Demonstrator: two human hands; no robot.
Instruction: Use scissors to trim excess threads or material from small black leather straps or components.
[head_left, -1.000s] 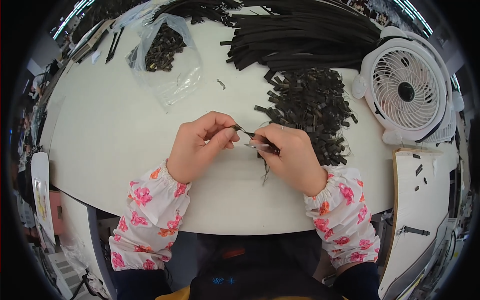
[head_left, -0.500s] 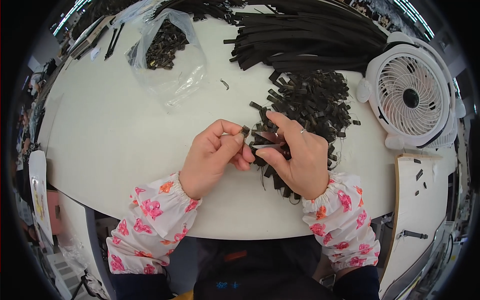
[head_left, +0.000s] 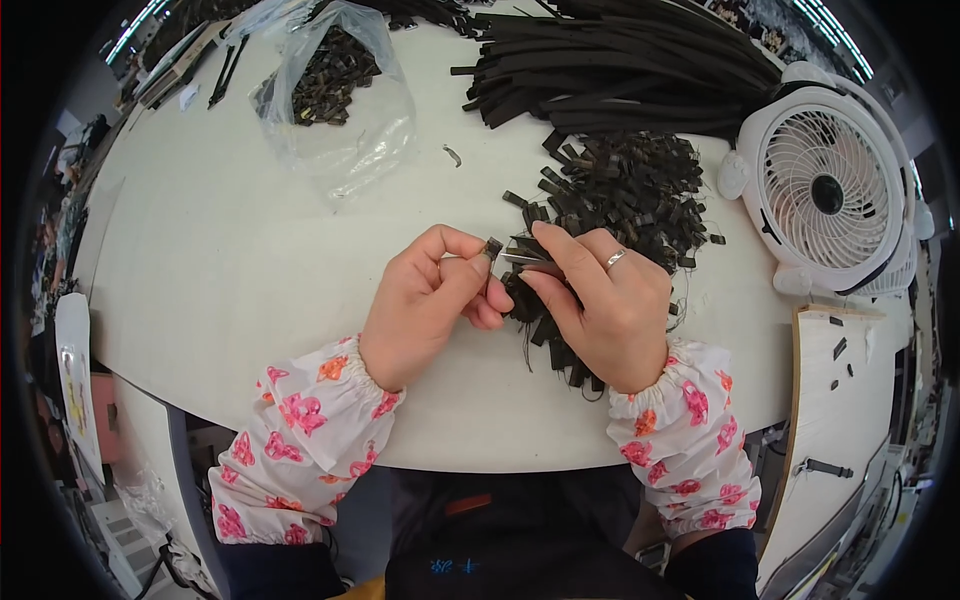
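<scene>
My left hand (head_left: 418, 305) pinches a small black fabric tab (head_left: 493, 247) between thumb and fingertips, above the middle of the table. Facing it, my right hand (head_left: 612, 312) is closed around a pair of thread snips (head_left: 528, 261). The blades are pressed together and their tips point at the tab, close beside my left fingertips. Whether they touch the tab or a thread on it I cannot tell. Behind and below my right hand spreads a pile of similar black tabs (head_left: 640, 185) with loose thread ends, partly hidden by that hand.
A clear plastic bag (head_left: 385, 150) with several dark tabs stands at the back left of the white table (head_left: 220, 270). Long black strips (head_left: 610, 75) lie at the back. At the right stands a white fan (head_left: 745, 175), above a wooden board (head_left: 835, 430).
The snips' blades have gone from spread apart to closed, and my right thumb and fingers have come together. My left hand still holds the tab in nearly the same place.
</scene>
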